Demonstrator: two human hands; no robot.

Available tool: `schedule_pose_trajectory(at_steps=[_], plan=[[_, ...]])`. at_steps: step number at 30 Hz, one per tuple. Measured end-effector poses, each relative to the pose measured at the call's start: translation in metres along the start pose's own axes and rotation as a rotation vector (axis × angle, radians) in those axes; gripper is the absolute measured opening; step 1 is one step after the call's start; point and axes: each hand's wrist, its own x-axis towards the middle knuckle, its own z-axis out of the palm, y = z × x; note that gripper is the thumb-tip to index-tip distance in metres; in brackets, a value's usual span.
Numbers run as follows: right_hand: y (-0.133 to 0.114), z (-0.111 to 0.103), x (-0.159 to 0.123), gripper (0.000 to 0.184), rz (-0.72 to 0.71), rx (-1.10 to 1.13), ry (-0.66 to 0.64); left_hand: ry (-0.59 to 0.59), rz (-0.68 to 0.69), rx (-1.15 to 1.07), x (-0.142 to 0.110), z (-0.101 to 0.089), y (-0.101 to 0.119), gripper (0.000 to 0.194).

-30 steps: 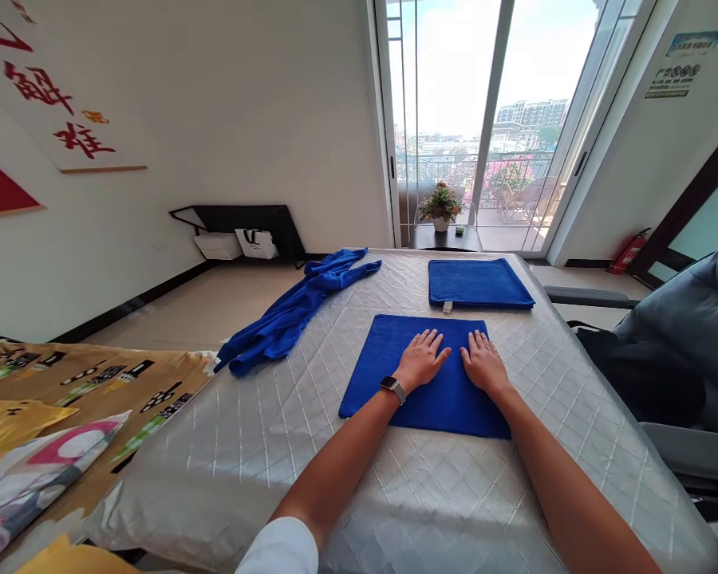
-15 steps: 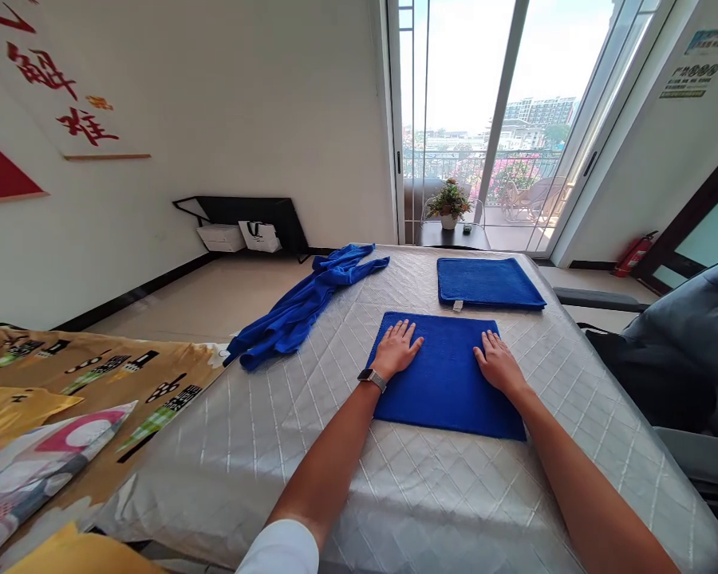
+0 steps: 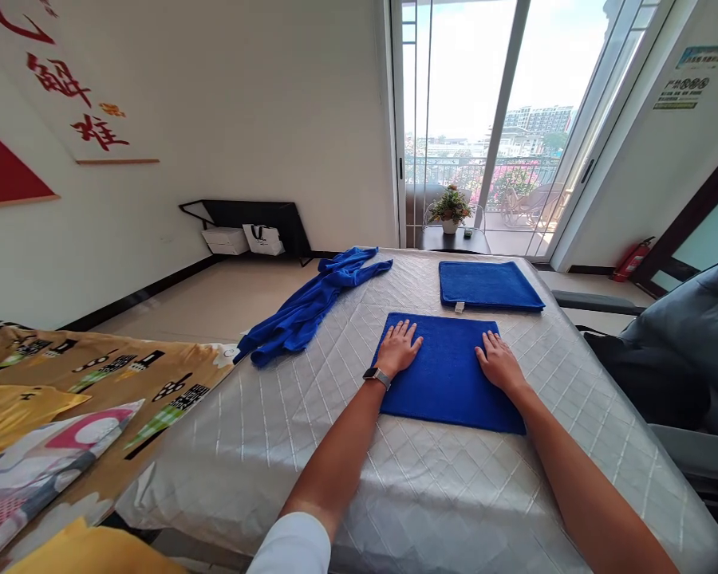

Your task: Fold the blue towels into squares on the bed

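A blue towel [image 3: 446,375] lies flat in a rectangle on the silver quilted bed cover [image 3: 311,430]. My left hand [image 3: 398,347] rests palm down on its left part, fingers spread, with a watch on the wrist. On the towel's right side lies my right hand [image 3: 498,359], also flat and open. Behind it, towards the window, a folded blue towel [image 3: 487,285] with a white tag sits on the cover. Another blue cloth [image 3: 311,307] lies crumpled along the left edge of the bed.
To the left, patterned bedding [image 3: 125,367] holds a printed pillow [image 3: 48,470]. Dark grey seating [image 3: 682,351] stands to the right. A potted plant [image 3: 450,206] is on a small table by the glass door. A fire extinguisher [image 3: 633,259] stands near the right wall.
The view has shifted slightly, so the scene sits a little differently in the picture. Both hands remain flat on the same towel, with hardly any movement.
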Motion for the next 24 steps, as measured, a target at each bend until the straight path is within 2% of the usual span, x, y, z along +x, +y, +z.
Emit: schedule_pose_trajectory(at_steps=[5,9,11,13,15,17,20,24], plan=[[-0.005,-0.006,-0.003,0.065,0.016,-0.001,-0.037,-0.014,0.008,0.016,-0.002,-0.003,0.002,0.06],[-0.008,-0.025,-0.017,0.065,0.022,-0.003,-0.065,-0.035,0.016,0.018,-0.015,-0.018,-0.001,0.056],[-0.007,-0.04,-0.034,0.059,-0.035,-0.011,-0.046,0.005,0.052,0.009,-0.035,-0.033,-0.006,0.049],[-0.002,-0.054,-0.062,0.047,-0.179,0.021,0.006,0.033,0.134,-0.023,-0.065,-0.049,-0.012,0.038],[0.006,-0.063,-0.096,0.037,-0.349,0.092,0.055,-0.006,0.231,-0.079,-0.101,-0.064,-0.019,0.024],[0.015,-0.066,-0.131,0.031,-0.451,0.151,0.075,-0.071,0.299,-0.12,-0.138,-0.075,-0.024,0.017],[0.027,-0.06,-0.17,0.025,-0.49,0.162,0.126,-0.052,0.322,-0.136,-0.177,-0.081,-0.031,0.015],[0.035,-0.048,-0.184,0.027,-0.479,0.108,0.236,0.044,0.322,-0.103,-0.191,-0.077,-0.033,0.016]])
